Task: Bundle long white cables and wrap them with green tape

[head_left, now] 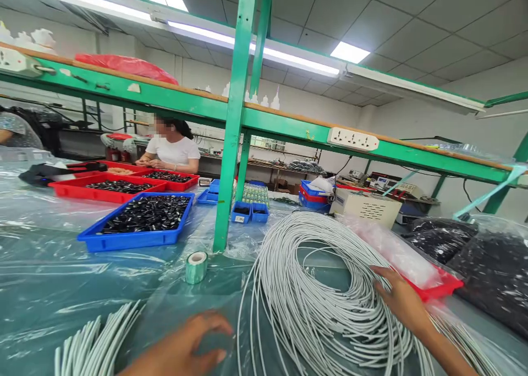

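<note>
A big coil of white cable (pixel 313 288) lies on the plastic-covered bench in front of me. My right hand (pixel 400 299) rests on the coil's right side, fingers curled over the strands next to a red tray (pixel 441 287). My left hand (pixel 185 343) lies low on the plastic sheet left of the coil, fingers spread and bent, holding nothing. A bundle of cut white cable lengths (pixel 94 348) sits at the bottom left. A small roll of green tape (pixel 196 266) stands beyond my left hand.
A green upright post (pixel 231 145) rises from the bench. A blue tray (pixel 140 222) and red trays (pixel 107 188) hold black parts at left. Black bags (pixel 487 266) lie at right. Another person in a white shirt (pixel 173 150) works at the far bench.
</note>
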The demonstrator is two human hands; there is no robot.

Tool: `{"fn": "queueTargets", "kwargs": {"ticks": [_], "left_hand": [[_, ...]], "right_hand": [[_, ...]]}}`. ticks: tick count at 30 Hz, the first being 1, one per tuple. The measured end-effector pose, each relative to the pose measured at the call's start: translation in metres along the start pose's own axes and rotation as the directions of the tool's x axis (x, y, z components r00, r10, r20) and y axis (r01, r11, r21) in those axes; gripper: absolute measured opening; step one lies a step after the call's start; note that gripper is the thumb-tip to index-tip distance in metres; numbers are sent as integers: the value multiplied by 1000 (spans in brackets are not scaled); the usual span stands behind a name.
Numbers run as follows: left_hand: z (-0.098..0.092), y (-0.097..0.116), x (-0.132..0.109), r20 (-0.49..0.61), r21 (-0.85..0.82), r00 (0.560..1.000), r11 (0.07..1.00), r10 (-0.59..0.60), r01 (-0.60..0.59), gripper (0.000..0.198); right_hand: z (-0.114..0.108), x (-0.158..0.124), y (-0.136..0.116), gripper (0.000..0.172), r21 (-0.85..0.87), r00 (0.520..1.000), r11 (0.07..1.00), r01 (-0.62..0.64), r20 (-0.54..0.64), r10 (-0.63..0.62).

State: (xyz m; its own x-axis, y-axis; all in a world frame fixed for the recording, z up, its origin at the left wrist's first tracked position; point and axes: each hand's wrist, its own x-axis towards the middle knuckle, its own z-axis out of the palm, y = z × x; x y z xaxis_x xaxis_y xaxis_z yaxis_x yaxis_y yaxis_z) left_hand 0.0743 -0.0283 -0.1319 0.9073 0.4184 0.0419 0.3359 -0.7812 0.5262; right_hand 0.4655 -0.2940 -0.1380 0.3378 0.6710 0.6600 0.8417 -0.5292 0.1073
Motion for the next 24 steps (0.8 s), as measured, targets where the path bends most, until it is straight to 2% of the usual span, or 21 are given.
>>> {"fn": "queueTargets", "kwargs": {"ticks": [2,5,8,11,14,17,20,22,24], "left_hand": [[7,19,28,-57,-132,998,991,11,-18,28],[24,39,67,-198,-263,979,965,-52,-2,25],[40,39,92,-346,-334,924,942,-165,44,32],[45,27,99,-403,-320,886,942,-227,96,39],[43,16,94,-376,-241,876,945,-302,222,40],[40,11,88,-275,-130,890,932,-363,339,39],[40,11,84,-199,-80,899,921,-390,381,32],[42,10,82,-164,-61,904,919,-394,389,28],[43,10,82,-137,-58,912,922,-386,382,26]], "right_hand": [[1,28,-43,31,73,987,988,137,72,-142],[5,64,-98,29,145,943,949,281,141,-301],[12,97,-135,28,177,906,916,359,169,-388],[21,124,-164,29,204,862,877,435,186,-471],[27,140,-196,28,248,762,786,565,207,-613],[31,140,-230,26,287,600,645,708,238,-764],[36,131,-255,19,277,459,531,801,286,-841],[39,126,-263,13,248,410,492,835,316,-855],[41,123,-265,13,220,390,472,853,331,-859]]}}
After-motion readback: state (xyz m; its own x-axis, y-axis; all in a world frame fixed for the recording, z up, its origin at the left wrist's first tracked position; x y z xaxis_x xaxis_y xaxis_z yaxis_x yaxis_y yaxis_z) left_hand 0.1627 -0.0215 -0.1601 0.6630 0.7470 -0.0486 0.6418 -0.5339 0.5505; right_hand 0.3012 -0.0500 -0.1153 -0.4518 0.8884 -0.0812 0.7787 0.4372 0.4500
